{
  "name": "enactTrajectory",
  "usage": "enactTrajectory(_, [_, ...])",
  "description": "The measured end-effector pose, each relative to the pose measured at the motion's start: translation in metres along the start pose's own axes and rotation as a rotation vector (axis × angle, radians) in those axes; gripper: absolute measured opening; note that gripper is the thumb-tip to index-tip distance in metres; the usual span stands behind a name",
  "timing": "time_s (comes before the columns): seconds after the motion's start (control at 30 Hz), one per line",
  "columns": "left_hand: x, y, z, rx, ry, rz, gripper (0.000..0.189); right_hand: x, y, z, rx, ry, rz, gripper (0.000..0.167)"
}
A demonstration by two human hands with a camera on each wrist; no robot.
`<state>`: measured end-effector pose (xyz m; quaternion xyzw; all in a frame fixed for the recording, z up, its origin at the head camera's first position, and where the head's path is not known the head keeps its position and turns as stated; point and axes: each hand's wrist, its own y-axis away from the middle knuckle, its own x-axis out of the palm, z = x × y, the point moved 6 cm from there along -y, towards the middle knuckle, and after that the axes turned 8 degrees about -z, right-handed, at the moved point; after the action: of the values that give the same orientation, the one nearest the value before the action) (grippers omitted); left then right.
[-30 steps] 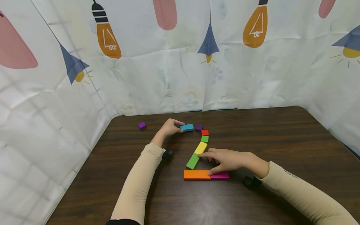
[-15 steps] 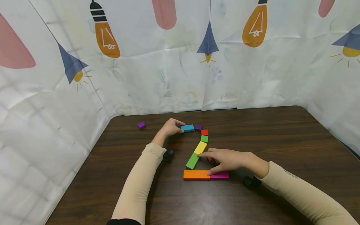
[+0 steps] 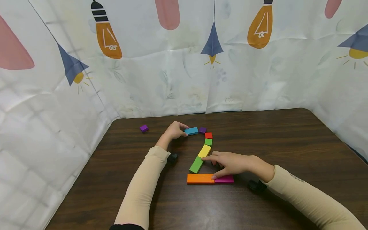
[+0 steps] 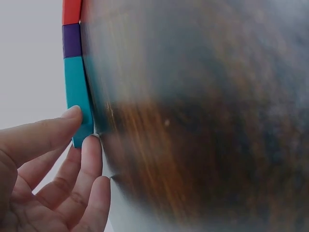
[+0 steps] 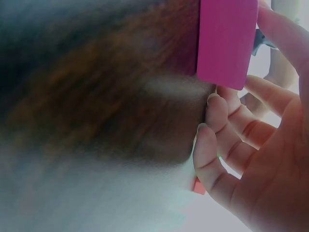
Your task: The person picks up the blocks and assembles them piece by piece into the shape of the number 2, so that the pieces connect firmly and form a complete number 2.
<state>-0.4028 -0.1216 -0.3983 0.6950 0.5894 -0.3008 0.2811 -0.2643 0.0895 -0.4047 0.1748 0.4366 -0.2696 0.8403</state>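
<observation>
My left hand [image 3: 174, 130] pinches the left end of a blue block [image 3: 192, 131] between thumb and fingers. In the left wrist view the far end of that block meets a dark purple cube [image 4: 72, 40]. From there a red block [image 3: 208, 135], a small green block [image 3: 208, 142], a yellow block [image 3: 204, 151] and a longer green block [image 3: 196, 165] curve down toward me. My right hand [image 3: 234, 163] rests with its index fingertip where yellow meets green. Its thumb lies at the seam of an orange block [image 3: 200, 179] and a magenta block [image 3: 225, 180].
A loose purple cube [image 3: 144, 128] sits alone near the table's far left corner. The dark wooden table [image 3: 273, 134] runs back to a printed curtain [image 3: 172, 80], which also hangs along both sides.
The blue block has shifted slightly right in my left hand, and its narrow gap to the dark purple cube has closed. My right hand stays in place.
</observation>
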Motion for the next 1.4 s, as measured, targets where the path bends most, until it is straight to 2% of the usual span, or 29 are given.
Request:
enactTrajectory(0.77, [0.0000, 0.0026, 0.0002, -0.003, 0.000, 0.005, 0.036, -0.0010, 0.0007, 0.0031, 0.012, -0.006, -0.001, 0.073])
enactTrajectory(1.23, [0.0011, -0.0004, -0.0002, 0.017, -0.006, 0.007, 0.038, -0.0004, 0.0004, 0.0015, -0.005, -0.003, -0.002, 0.073])
enactTrajectory(1.4, [-0.0041, 0.0019, -0.0008, 0.035, 0.011, 0.018, 0.042, 0.0000, -0.0001, 0.0010, -0.002, 0.001, 0.000, 0.073])
